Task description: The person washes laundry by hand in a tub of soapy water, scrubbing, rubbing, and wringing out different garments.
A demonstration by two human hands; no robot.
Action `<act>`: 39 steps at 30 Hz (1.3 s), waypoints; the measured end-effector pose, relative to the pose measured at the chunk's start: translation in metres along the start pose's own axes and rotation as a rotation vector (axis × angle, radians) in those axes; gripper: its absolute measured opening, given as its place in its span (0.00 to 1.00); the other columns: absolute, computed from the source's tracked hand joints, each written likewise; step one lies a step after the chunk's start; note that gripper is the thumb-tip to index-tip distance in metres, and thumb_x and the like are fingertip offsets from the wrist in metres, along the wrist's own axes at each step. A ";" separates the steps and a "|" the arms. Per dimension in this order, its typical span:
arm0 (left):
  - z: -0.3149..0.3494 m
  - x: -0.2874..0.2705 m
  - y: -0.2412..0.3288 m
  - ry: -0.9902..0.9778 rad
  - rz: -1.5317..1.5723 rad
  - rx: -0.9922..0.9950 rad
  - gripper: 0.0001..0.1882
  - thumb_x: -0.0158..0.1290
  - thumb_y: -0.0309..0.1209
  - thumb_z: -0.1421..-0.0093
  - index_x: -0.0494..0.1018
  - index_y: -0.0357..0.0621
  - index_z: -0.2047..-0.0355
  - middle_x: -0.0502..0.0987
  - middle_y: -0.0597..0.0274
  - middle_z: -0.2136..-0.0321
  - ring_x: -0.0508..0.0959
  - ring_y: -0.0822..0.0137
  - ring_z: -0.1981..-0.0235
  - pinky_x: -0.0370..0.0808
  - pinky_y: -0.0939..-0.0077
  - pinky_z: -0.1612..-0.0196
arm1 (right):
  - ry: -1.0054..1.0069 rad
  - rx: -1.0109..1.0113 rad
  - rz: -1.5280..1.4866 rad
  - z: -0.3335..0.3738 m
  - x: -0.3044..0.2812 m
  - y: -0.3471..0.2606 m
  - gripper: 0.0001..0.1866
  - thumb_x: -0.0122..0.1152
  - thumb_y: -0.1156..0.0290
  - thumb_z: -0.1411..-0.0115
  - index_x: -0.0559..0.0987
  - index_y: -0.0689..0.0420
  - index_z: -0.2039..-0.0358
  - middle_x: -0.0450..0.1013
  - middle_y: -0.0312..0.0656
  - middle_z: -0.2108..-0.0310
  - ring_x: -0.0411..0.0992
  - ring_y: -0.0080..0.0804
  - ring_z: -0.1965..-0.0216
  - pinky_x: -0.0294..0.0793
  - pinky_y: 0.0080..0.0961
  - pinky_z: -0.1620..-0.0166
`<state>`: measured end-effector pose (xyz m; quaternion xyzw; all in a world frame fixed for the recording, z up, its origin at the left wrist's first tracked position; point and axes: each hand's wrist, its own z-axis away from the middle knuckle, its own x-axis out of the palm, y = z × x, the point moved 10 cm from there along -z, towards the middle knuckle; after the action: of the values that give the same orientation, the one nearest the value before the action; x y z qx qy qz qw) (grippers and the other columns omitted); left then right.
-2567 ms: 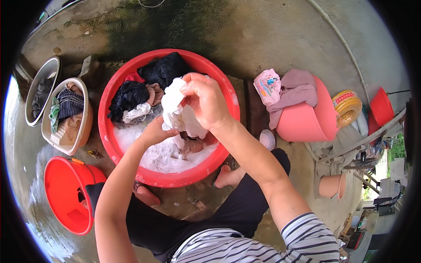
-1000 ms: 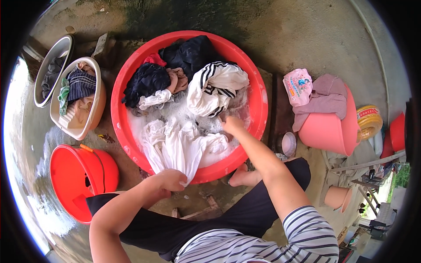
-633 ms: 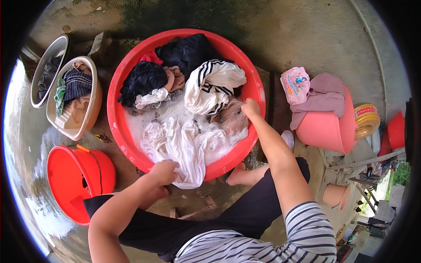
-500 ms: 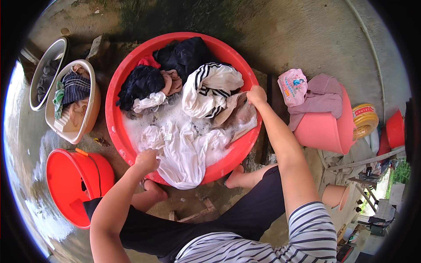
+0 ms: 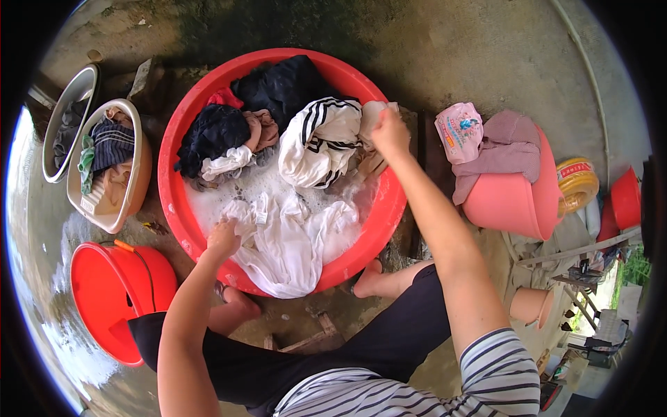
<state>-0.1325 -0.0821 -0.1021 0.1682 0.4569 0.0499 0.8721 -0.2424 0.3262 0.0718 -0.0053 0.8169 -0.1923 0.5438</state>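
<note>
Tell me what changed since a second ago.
The left hand released the near end of the white cloth and moved to the left side of the red tub. The right hand drew a beige cloth from the suds toward the tub's far right. The black-striped garment and dark clothes stayed put.

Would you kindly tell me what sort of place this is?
Probably a home's outdoor washing area: a round red plastic tub holds black and white clothes with suds, an oval beige plastic basin holds garments, and the grey concrete floor looks wet.
</note>
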 end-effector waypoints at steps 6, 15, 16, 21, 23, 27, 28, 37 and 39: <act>-0.018 0.065 0.043 -0.180 0.081 -0.052 0.26 0.56 0.36 0.61 0.68 0.34 0.62 0.71 0.45 0.63 0.72 0.52 0.61 0.69 0.65 0.59 | -0.981 -0.064 -0.421 0.260 0.190 -0.109 0.26 0.60 0.57 0.60 0.71 0.58 0.62 0.70 0.51 0.64 0.69 0.41 0.61 0.68 0.31 0.59; 0.024 0.008 -0.025 0.214 1.453 -0.448 0.17 0.54 0.26 0.61 0.70 0.34 0.67 0.74 0.58 0.74 0.74 0.64 0.74 0.71 0.73 0.70 | -1.048 1.042 -1.199 0.327 0.192 -0.091 0.21 0.62 0.72 0.61 0.71 0.64 0.64 0.72 0.42 0.68 0.71 0.31 0.69 0.70 0.26 0.61; 0.026 -0.008 -0.046 0.297 1.355 -0.380 0.17 0.54 0.26 0.62 0.70 0.34 0.68 0.74 0.58 0.74 0.74 0.65 0.74 0.70 0.74 0.70 | -1.004 1.027 -1.313 0.307 0.170 -0.108 0.18 0.62 0.73 0.60 0.72 0.64 0.66 0.72 0.42 0.69 0.71 0.31 0.70 0.70 0.26 0.63; 0.031 -0.089 -0.018 0.414 1.127 -0.146 0.15 0.54 0.28 0.63 0.71 0.34 0.72 0.74 0.56 0.76 0.73 0.66 0.74 0.69 0.75 0.68 | -0.539 0.883 -1.442 0.204 0.104 -0.027 0.09 0.60 0.74 0.58 0.75 0.62 0.74 0.72 0.39 0.74 0.69 0.27 0.72 0.66 0.20 0.65; 0.050 -0.138 0.000 0.586 0.732 0.024 0.16 0.55 0.31 0.63 0.71 0.34 0.72 0.74 0.51 0.77 0.74 0.61 0.74 0.69 0.71 0.68 | -0.475 0.805 -1.409 0.179 0.076 -0.020 0.09 0.59 0.74 0.57 0.76 0.62 0.73 0.72 0.39 0.73 0.69 0.26 0.71 0.66 0.20 0.65; 0.071 -0.189 0.000 0.638 0.394 -0.070 0.18 0.54 0.39 0.58 0.73 0.42 0.68 0.75 0.51 0.71 0.75 0.56 0.67 0.69 0.68 0.63 | -0.425 0.653 -1.299 0.133 0.016 -0.038 0.12 0.58 0.71 0.55 0.75 0.63 0.70 0.72 0.38 0.71 0.69 0.25 0.71 0.65 0.20 0.64; 0.077 -0.200 -0.003 0.664 0.341 -0.124 0.18 0.53 0.41 0.55 0.73 0.44 0.66 0.75 0.53 0.71 0.75 0.56 0.67 0.70 0.67 0.63 | -0.398 0.655 -1.322 0.124 0.001 -0.039 0.12 0.59 0.71 0.55 0.75 0.64 0.70 0.72 0.38 0.72 0.68 0.25 0.70 0.65 0.20 0.64; 0.067 -0.131 -0.043 0.406 -0.039 -0.326 0.13 0.44 0.36 0.48 0.74 0.44 0.69 0.75 0.52 0.69 0.75 0.56 0.65 0.70 0.62 0.64 | -0.202 0.506 -0.890 0.132 -0.032 -0.003 0.08 0.56 0.71 0.55 0.75 0.64 0.81 0.70 0.36 0.80 0.65 0.24 0.79 0.63 0.23 0.73; 0.053 -0.085 -0.040 0.144 -0.196 -0.331 0.12 0.44 0.33 0.48 0.74 0.45 0.67 0.74 0.53 0.65 0.75 0.57 0.63 0.70 0.63 0.62 | -0.029 -0.050 -0.188 0.134 -0.060 -0.040 0.09 0.56 0.70 0.54 0.73 0.64 0.82 0.69 0.35 0.82 0.64 0.25 0.81 0.63 0.23 0.75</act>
<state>-0.1406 -0.1532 -0.0214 -0.0266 0.5178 0.0510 0.8535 -0.1066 0.2613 0.0932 -0.0984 0.8094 -0.2222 0.5347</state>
